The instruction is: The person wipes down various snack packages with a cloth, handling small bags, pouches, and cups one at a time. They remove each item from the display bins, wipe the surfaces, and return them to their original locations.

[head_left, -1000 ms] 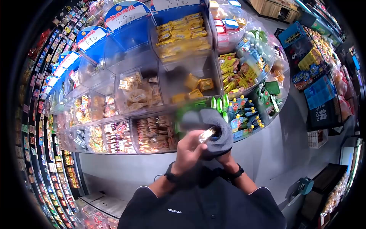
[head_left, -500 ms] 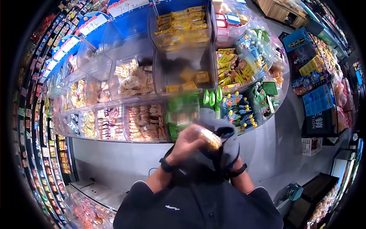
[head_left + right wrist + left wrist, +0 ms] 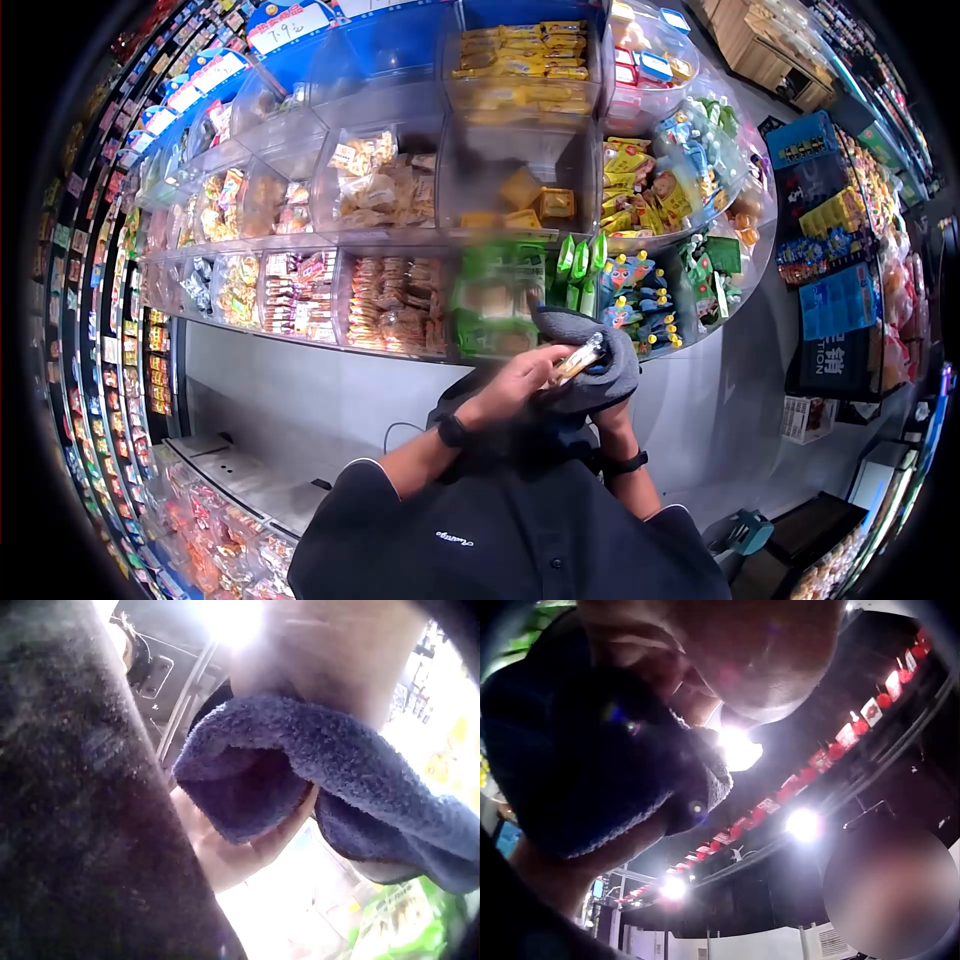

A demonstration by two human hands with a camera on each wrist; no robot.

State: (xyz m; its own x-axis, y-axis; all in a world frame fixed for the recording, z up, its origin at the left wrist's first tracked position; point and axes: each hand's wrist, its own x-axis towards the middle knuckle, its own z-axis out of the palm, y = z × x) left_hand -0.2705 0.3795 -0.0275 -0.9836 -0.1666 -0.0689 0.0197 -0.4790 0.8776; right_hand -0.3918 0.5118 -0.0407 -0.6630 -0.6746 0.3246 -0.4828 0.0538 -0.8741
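In the head view my left hand (image 3: 515,385) pinches a small clear-wrapped snack pack (image 3: 578,362) between thumb and fingers. The pack lies against a folded grey terry cloth (image 3: 612,375). From below and behind, my right hand (image 3: 613,415) holds that cloth, most of its fingers hidden under the folds. Seen from the right wrist, the cloth (image 3: 337,754) drapes over the hand, with fingers (image 3: 225,855) curving round its underside. The left wrist view shows the left hand (image 3: 735,652) close beside the dark cloth (image 3: 577,757); the pack is mostly hidden there.
Beyond my hands stands a tiered display of clear bins (image 3: 390,240) filled with wrapped snacks. Green packs (image 3: 500,300) lie in the nearest bin, yellow bars (image 3: 525,50) higher up. Shelves (image 3: 90,350) line the left, and a black promotional stand (image 3: 835,350) is at the right.
The pack and cloth have turned and shifted in my hands, staying together in front of the chest. The head view has swung, so the bins sit differently in it.
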